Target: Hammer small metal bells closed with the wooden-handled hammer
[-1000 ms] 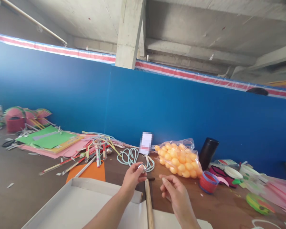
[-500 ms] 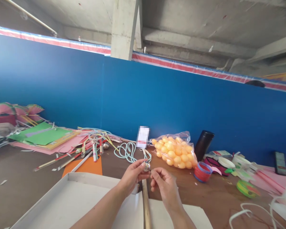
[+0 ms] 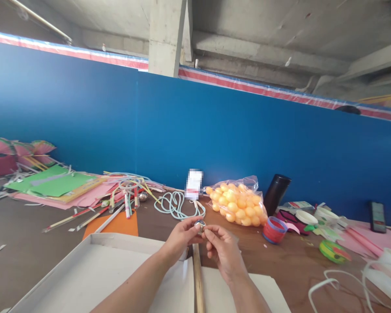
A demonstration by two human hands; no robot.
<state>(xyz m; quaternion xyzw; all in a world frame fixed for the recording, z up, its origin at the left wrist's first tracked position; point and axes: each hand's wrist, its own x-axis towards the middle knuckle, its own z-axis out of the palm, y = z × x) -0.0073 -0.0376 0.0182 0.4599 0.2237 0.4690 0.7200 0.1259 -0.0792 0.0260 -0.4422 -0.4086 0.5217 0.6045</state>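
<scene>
Between the thumb and fingers of my left hand (image 3: 181,237) is a small shiny silver ball (image 3: 200,225). My right hand (image 3: 224,250) is closed in a pinch, its thumb and forefinger tips right against the ball's lower right side; whatever they pinch is too small to make out. Below both hands a wooden stick (image 3: 198,278) runs towards me, lying between a white open box (image 3: 124,274) and a pale board (image 3: 244,289). A second silver ball (image 3: 143,197) rests on the table at the left, beside several sticks.
Behind the hands lie a coiled pale-blue cord (image 3: 172,205) and a bag of orange balls (image 3: 236,202). To the right stand a black bottle (image 3: 276,191), a red tape roll (image 3: 275,230) and a phone (image 3: 377,216). Green paper sheets (image 3: 57,182) lie left. A blue partition (image 3: 215,130) closes the back.
My right fingertips have come closer to the silver ball and now touch it. The view has shifted slightly, and another person's hand at the left edge is out of sight.
</scene>
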